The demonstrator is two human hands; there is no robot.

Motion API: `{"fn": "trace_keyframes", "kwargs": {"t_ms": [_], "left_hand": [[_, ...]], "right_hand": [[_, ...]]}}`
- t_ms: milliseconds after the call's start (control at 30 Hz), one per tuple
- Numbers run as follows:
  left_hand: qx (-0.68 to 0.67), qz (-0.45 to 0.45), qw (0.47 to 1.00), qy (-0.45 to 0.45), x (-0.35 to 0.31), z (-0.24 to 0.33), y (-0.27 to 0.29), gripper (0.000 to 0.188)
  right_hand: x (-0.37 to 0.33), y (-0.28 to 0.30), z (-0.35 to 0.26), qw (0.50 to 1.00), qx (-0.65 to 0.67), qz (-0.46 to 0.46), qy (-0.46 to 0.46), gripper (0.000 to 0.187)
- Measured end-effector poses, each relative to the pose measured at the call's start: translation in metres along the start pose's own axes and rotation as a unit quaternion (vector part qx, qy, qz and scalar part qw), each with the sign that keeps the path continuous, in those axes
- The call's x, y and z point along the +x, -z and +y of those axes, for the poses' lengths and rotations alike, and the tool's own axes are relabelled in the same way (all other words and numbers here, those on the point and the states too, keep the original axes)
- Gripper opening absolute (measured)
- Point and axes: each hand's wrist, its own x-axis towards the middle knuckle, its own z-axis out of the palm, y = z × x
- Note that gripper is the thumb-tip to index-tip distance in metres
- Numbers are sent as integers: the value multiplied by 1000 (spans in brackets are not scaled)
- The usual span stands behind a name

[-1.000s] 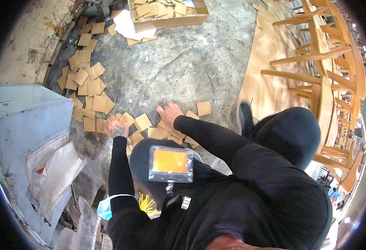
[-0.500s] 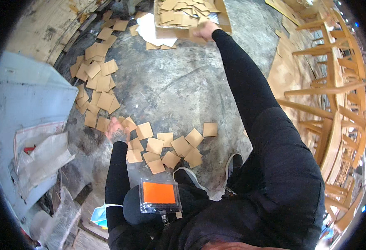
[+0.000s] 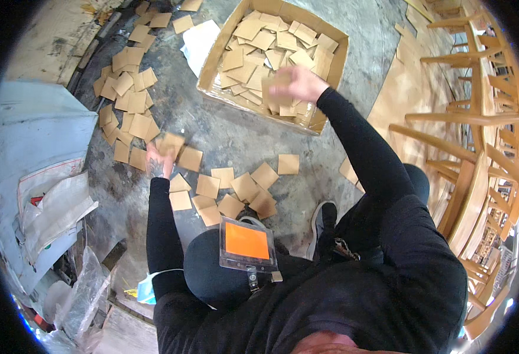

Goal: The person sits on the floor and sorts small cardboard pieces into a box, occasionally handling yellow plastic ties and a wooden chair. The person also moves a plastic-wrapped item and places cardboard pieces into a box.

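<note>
The right hand (image 3: 295,84) is stretched out over the near part of an open cardboard box (image 3: 212,62) that stands on the concrete floor (image 3: 236,133) and is filled with loose square wooden tiles (image 3: 253,41). The hand is blurred; a pale tile-coloured patch lies against its fingers on the left side, but whether the fingers grip a tile or are spread apart cannot be told. The left hand (image 3: 158,162) rests low on the floor, well apart from the box, its fingers curled on one square tile (image 3: 171,143) at the upper edge of a small scatter of floor tiles (image 3: 230,192) that lies just in front of the person's knee. Another, larger spread of the same squares (image 3: 131,103) runs along the floor to the left, next to a grey sheet and crumpled plastic bags (image 3: 53,206). A white sheet of paper (image 3: 200,41) lies just beside the box's left wall. An orange badge in a clear holder (image 3: 246,242) hangs at the person's chest. Stacked wooden chair frames (image 3: 478,118) stand to the right.
</note>
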Motion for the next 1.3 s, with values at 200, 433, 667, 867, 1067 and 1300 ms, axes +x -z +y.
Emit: {"fn": "trace_keyframes", "kwargs": {"t_ms": [200,433,667,867,1067,1300], "left_hand": [[-319,-46,941,-106,13,144,-47,71],[26,-132,949,-284,-133,126,-67,83],[239,-239,869,-362,-205,80,-112,118],[216,-217,896,-322,-192,68,-110,105],[168,-264,928,-201,-208,55,-99,85],[120,-293,931,-179,-214,40,-107,69]], "right_hand": [[-15,-2,7,901,-115,402,112,41],[-130,-119,30,918,-328,-51,219,31],[-127,-135,101,922,-349,-104,135,32],[-115,-157,54,927,-253,-150,232,32],[-149,-237,39,941,-298,-98,129,38],[-131,-196,4,968,-172,-182,4,27]]}}
